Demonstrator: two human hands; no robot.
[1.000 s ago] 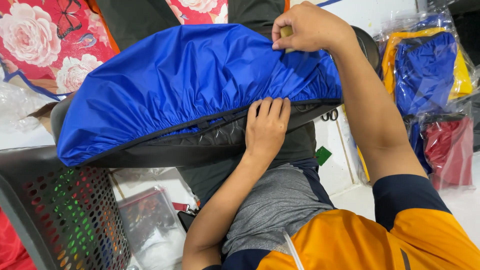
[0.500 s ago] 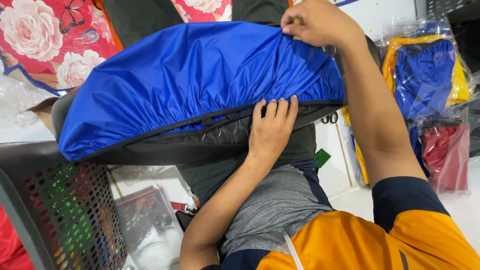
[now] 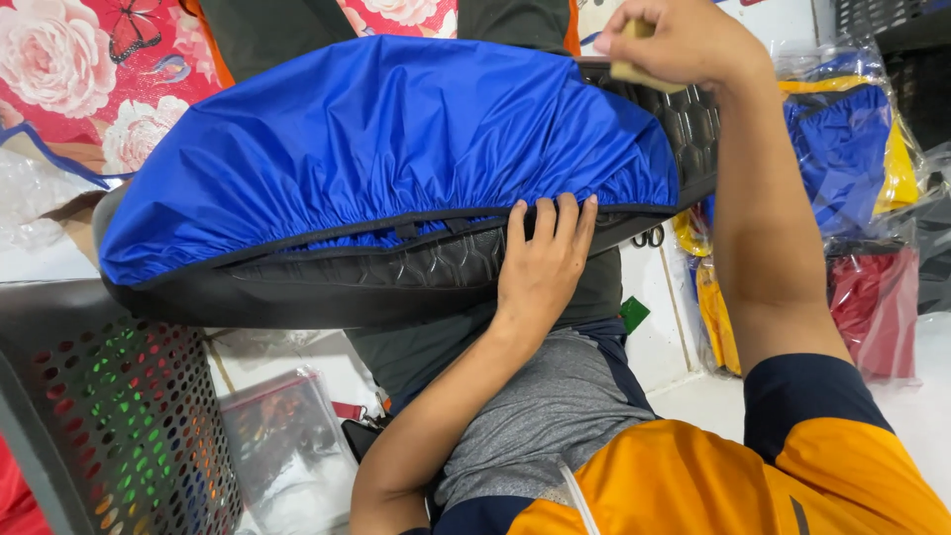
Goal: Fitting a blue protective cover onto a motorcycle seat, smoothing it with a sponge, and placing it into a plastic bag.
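Blue cover (image 3: 396,149): the largest thing in view, a gathered blue fabric stretched over a dark padded form (image 3: 376,282) that fills the frame from 9 to 2 o'clock. Since a second ago its right-hand edge has slid back, baring a strip of the form's honeycomb surface at 1 o'clock, so the cover now sits less fully over that end.

Right hand (image 3: 684,40): at 1 o'clock, lifted slightly up and off the blue fabric it was pinching a moment ago; the fingers are curled shut around a small tan object (image 3: 634,71) (possibly a block or tag; too little shows to tell).

Left hand (image 3: 545,267): just right of centre, flat against the elastic hem, fingers spread and pressing rather than clasping; it has hardly moved.

Grey perforated basket (image 3: 109,416): at 8 o'clock, cut off by the frame, with coloured things dim behind the holes.

Bagged covers (image 3: 852,168): at 3 o'clock, blue, yellow and red bundles in clear plastic.

Hidden: the underside of the form, and the far end of the hem past 9 o'clock.
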